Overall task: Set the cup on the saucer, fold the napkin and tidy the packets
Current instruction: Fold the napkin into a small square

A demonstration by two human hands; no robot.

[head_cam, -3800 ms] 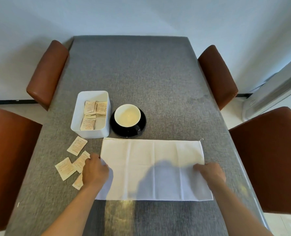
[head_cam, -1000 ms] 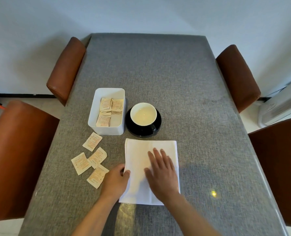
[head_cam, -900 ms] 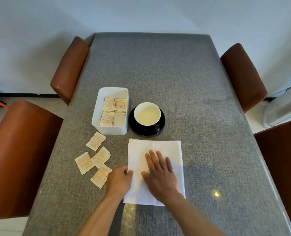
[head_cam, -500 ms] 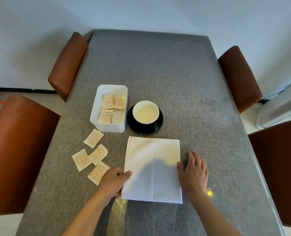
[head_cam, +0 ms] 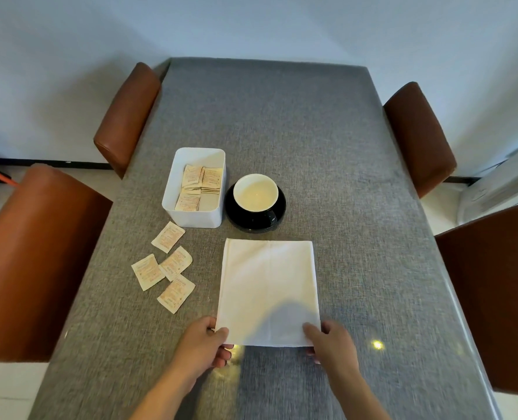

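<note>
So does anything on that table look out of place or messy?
Yes: four packets lie scattered loose on the grey table, left of the napkin, while the rest sit in the white box. The cup stands properly on its saucer. Nothing looks spilled or damaged.

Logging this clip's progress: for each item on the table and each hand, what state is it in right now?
cup: upright on the saucer
saucer: under the cup, beside the box
napkin: folded, flat on the table
left hand: pinching the napkin's near left corner
right hand: pinching its near right corner
white box: open, some packets inside
loose packets: four on the table, outside the box
</note>
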